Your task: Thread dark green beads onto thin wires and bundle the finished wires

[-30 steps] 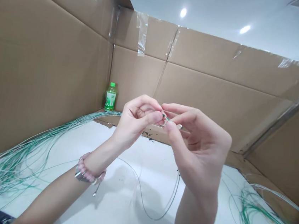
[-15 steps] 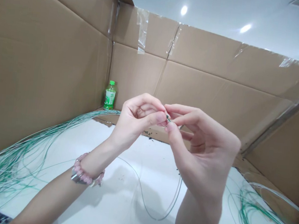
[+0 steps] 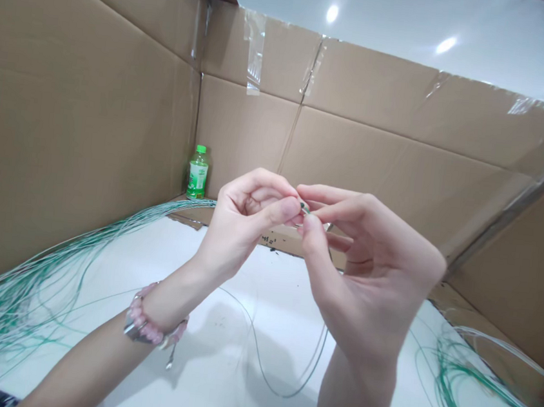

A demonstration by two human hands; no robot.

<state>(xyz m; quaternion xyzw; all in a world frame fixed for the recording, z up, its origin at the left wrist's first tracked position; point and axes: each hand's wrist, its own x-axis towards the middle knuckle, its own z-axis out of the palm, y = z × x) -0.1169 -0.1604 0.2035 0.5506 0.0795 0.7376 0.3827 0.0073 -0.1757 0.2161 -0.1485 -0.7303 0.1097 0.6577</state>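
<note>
My left hand [image 3: 243, 220] and my right hand [image 3: 366, 272] meet fingertip to fingertip above the table. Thumb and fingers of the right hand pinch a thin green wire [image 3: 307, 210] close to its end. My left hand is closed in a pinch at a tiny dark piece [image 3: 302, 205] where the wire's end sits; the fingertips mostly cover it, so its kind is unclear. Below the hands a thin wire loop [image 3: 281, 395] droops over the white tabletop [image 3: 219, 379]. A pink bead bracelet [image 3: 152, 330] circles my left wrist.
A bundle of green and white wires [image 3: 24, 294] spreads along the left side. More coiled green wires [image 3: 448, 377] lie at the right. A green bottle [image 3: 198, 173] stands in the far left corner. Cardboard walls [image 3: 379, 150] enclose the table.
The view has shifted slightly. My right hand has turned a little outward to the right, while the fingertips of both hands stay together. The bracelet's small pendant now dangles below the wrist.
</note>
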